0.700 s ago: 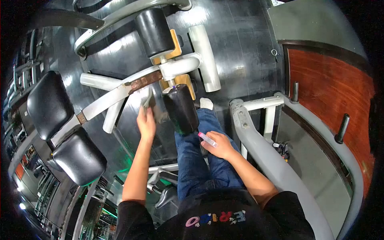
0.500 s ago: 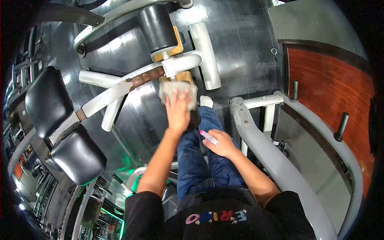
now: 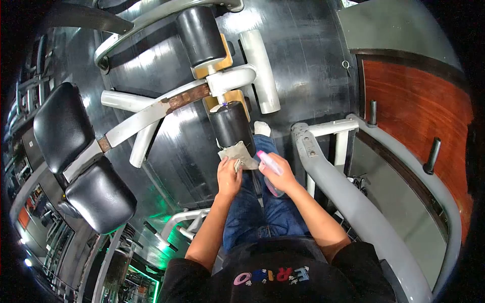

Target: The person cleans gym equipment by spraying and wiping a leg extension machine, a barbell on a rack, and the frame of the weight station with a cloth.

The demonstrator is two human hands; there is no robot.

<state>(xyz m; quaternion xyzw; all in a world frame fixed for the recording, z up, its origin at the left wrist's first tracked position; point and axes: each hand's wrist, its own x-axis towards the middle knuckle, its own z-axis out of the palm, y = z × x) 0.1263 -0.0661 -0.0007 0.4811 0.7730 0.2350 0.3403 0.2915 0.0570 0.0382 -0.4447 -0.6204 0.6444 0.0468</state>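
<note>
My left hand (image 3: 230,178) grips a beige cloth (image 3: 237,154), which lies against the lower end of the near black roller pad (image 3: 231,123). Some worn or torn covering shows at that pad's upper edge. In my right hand (image 3: 281,174) is a spray bottle (image 3: 271,164) with a pink and white top, held just right of the cloth. The bottle's lower part shows beneath my palm, over my jeans.
A second black roller (image 3: 201,38) sits farther up on the white machine frame (image 3: 136,121). Two black seat pads (image 3: 101,194) are at the left. Thick grey tubing (image 3: 343,197) runs down the right, beside a reddish wooden panel (image 3: 414,111).
My left hand and the cloth have moved down from the top of the near roller to its lower end, uncovering the pad. My right hand has shifted slightly up, and more of the bottle shows.
</note>
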